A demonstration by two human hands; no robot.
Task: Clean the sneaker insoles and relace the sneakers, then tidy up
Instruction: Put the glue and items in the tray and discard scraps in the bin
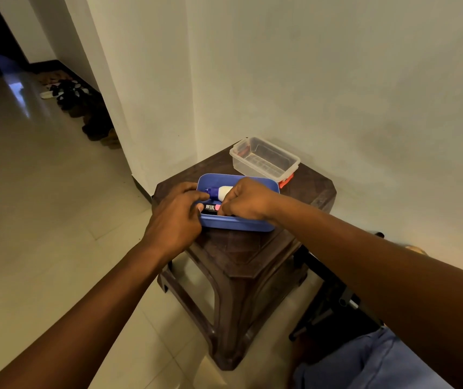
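A blue plastic tray (255, 225) sits on a dark brown plastic stool (241, 248). Inside it lie a white bottle with a purple cap (219, 192) and a black item with a pink end and white lettering (210, 207). My left hand (174, 217) rests at the tray's left rim, its fingertips touching the bottle's cap and the black item. My right hand (247, 199) reaches into the tray with curled fingers, which pinch the pink end of the black item. No sneakers or insoles are on the stool.
A clear plastic container (264, 158) with red clips stands on the stool's far corner, near the wall. Several shoes (84, 108) line the wall base at far left. A black stand (331, 299) and my blue-trousered knee (365, 360) are at lower right.
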